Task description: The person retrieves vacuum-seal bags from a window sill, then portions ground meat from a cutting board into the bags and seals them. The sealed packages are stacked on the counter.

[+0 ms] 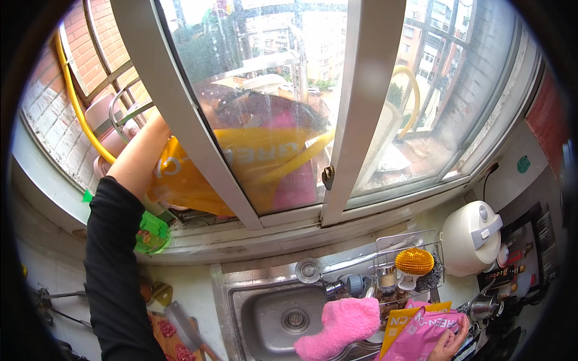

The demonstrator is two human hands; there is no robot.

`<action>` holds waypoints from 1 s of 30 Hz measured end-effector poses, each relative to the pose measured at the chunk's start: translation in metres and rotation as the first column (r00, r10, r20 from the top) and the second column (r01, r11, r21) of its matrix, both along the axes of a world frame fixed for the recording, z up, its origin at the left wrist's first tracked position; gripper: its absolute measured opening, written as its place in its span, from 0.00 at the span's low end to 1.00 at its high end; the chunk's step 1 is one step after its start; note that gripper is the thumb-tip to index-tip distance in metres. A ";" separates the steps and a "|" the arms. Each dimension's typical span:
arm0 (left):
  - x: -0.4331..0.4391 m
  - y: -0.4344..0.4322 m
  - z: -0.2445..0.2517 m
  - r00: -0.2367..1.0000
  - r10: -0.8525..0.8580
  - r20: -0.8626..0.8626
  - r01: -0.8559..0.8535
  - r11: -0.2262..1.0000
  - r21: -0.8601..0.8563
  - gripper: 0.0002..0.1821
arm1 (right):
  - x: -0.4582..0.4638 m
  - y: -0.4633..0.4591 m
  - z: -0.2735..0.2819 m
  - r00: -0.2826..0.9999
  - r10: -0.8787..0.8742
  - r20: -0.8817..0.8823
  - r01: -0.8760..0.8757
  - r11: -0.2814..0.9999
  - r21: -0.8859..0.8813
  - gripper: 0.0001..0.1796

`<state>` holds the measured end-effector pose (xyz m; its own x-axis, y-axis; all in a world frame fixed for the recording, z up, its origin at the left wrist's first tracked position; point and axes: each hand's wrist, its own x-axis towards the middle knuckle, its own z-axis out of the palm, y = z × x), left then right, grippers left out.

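Note:
My left forearm [135,158], in a black sleeve [115,225], reaches out through the open part of the sliding window. The window frame and hazy glass obscure my left hand, so its grip is unclear. Beside that wrist, a yellow-orange plastic bag [189,180] with lettering hangs outside, and part of it with some pink shows through the pane. At the lower right, my right hand [449,345] grips a pink plastic bag [415,331] that bears writing. Another yellow bag [396,322] lies against it. A fluffy pink cloth or glove [345,322] drapes over the sink's right side.
A steel sink [266,311] lies below the sill. Left of it, a cleaver [184,322] rests on a cutting board with meat. A green container [153,234] stands on the sill. At right are a wire rack [406,234] with a yellow scrubber [414,261] and a white cooker [472,239].

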<state>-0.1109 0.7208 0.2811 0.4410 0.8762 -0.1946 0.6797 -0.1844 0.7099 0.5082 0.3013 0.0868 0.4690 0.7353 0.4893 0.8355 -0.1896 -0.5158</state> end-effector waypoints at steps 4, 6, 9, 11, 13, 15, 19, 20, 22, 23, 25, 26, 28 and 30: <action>-0.015 -0.026 0.018 0.987 0.098 0.125 -0.092 0.994 -0.053 0.25 | 0.003 -0.002 0.002 0.999 0.015 0.036 -0.015 1.000 -0.003 0.26; -0.017 -0.042 0.032 0.923 0.272 0.272 -0.246 0.961 -0.124 0.22 | 0.004 -0.003 0.003 0.999 0.014 0.035 -0.014 1.000 -0.006 0.26; -0.012 -0.073 0.059 0.883 0.417 0.217 -0.431 0.902 0.019 0.10 | 0.003 -0.005 0.005 0.998 0.012 0.069 -0.012 1.000 0.000 0.26; -0.002 -0.089 0.073 0.866 0.444 0.232 -0.484 0.860 0.163 0.07 | 0.002 -0.006 0.007 0.997 0.026 0.074 -0.027 1.000 0.015 0.26; 0.001 -0.104 0.086 0.869 0.353 0.348 -0.423 0.894 0.149 0.07 | 0.000 -0.008 0.010 0.997 0.051 0.049 -0.053 0.998 0.037 0.26; -0.003 -0.118 0.092 0.820 0.356 0.449 -0.487 0.846 0.218 0.07 | -0.001 -0.009 0.013 0.999 0.052 -0.016 -0.051 0.997 0.058 0.27; -0.037 -0.151 0.102 0.690 0.385 0.613 -0.633 0.731 0.254 0.08 | -0.002 -0.010 0.018 0.992 0.122 0.018 -0.123 0.985 0.123 0.27; -0.047 -0.161 0.104 0.630 0.427 0.648 -0.704 0.666 0.245 0.08 | -0.004 -0.011 0.018 0.994 0.099 0.050 -0.104 0.987 0.122 0.27; -0.067 -0.186 0.106 0.568 0.441 0.695 -0.774 0.574 0.268 0.08 | -0.005 -0.015 0.018 0.990 0.128 -0.050 -0.119 0.980 0.157 0.26; -0.076 -0.200 0.110 0.519 0.459 0.721 -0.818 0.510 0.265 0.07 | -0.005 -0.016 0.018 0.985 0.144 -0.100 -0.125 0.977 0.175 0.26; -0.088 -0.236 0.107 0.434 0.418 0.798 -0.844 0.498 0.198 0.07 | -0.004 -0.019 0.020 0.975 0.174 -0.135 -0.146 0.969 0.198 0.28; -0.090 -0.254 0.105 0.394 0.424 0.815 -0.860 0.484 0.164 0.07 | -0.002 -0.020 0.021 0.971 0.209 -0.114 -0.178 0.956 0.233 0.29; -0.090 -0.295 0.100 0.335 0.497 0.800 -0.902 0.414 0.120 0.08 | -0.001 -0.022 0.024 0.935 0.341 -0.093 -0.296 0.899 0.322 0.30; -0.076 -0.340 0.084 0.293 0.517 0.804 -0.904 0.424 0.057 0.06 | -0.006 -0.028 0.028 0.853 0.484 -0.194 -0.437 0.867 0.239 0.31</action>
<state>-0.1873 0.3804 0.3654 -0.6019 0.7444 0.2891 0.1443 -0.2547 0.9562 0.5023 0.2735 0.1151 0.2176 0.8062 0.5502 0.6496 0.3011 -0.6981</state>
